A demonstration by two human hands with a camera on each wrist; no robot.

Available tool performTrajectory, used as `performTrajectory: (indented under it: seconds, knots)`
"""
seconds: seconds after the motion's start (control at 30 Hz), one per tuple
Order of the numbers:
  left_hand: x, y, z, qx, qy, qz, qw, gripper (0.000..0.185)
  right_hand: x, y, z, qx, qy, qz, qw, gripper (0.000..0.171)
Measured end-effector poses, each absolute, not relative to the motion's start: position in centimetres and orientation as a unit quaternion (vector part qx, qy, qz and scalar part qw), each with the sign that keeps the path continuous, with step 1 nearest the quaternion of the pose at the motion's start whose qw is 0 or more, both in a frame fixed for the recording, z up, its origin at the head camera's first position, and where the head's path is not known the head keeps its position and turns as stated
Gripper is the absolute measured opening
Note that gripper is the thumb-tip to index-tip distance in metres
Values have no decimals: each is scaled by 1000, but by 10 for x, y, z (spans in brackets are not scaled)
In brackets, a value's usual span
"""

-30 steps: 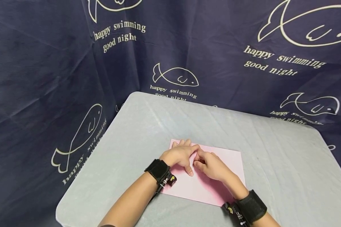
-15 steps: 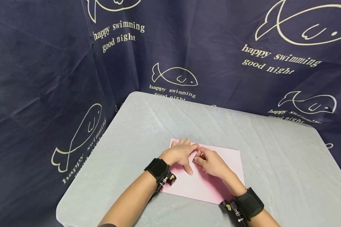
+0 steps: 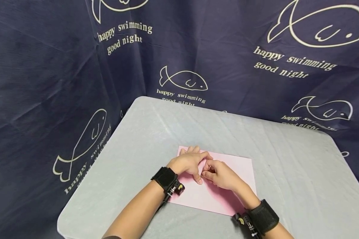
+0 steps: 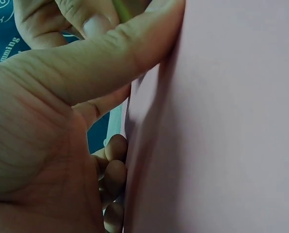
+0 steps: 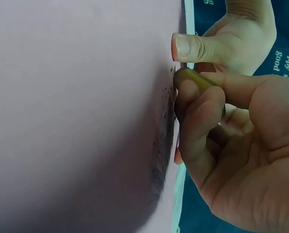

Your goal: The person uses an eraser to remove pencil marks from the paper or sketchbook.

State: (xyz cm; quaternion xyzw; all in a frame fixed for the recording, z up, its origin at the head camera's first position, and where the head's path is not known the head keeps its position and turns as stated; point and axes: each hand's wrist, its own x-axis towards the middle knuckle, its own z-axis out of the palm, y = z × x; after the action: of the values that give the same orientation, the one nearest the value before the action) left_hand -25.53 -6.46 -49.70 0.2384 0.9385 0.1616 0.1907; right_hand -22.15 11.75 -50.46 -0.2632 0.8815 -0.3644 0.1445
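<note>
A pink sheet of paper [image 3: 194, 200] lies on the table beneath both hands. My left hand [image 3: 187, 163] rests on its far left part, fingers spread and thumb apart, pressing the sheet. Beside that thumb, my right hand [image 3: 224, 175] pinches a small yellow-green eraser [image 5: 197, 81] between thumb and curled fingers. The eraser's dark end touches the paper in the right wrist view. Dark smudged strokes [image 5: 160, 162] and small dark crumbs show on the sheet next to it. In the head view the fingers hide the eraser.
A pale grey-covered table [image 3: 131, 139] spreads around the paper. Dark blue curtains [image 3: 233, 73] with white fish drawings and lettering hang behind and at the left. Each wrist wears a black band [image 3: 165, 178] with a small camera.
My right hand's fingertips shift slightly away from me, then back toward me and left across the paper, with the eraser pinched. The left hand stays nearly in place.
</note>
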Motion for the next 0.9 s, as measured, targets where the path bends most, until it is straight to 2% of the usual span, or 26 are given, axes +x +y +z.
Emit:
performTrajectory:
  seconds: [0.27, 0.47, 0.6, 0.9]
  knots:
    - [-260, -63, -501, 236, 941, 146, 196, 78, -227, 113, -505, -191, 934, -297, 58, 16]
    - [-260, -66, -499, 249, 938, 149, 190, 90, -235, 125, -505, -142, 955, -260, 13, 15]
    - [-258, -66, -498, 254, 936, 149, 193, 94, -235, 136, -503, -140, 957, -255, 8, 11]
    - [-256, -67, -495, 249, 937, 156, 190, 93, -228, 134, -505, -206, 941, -269, 24, 5]
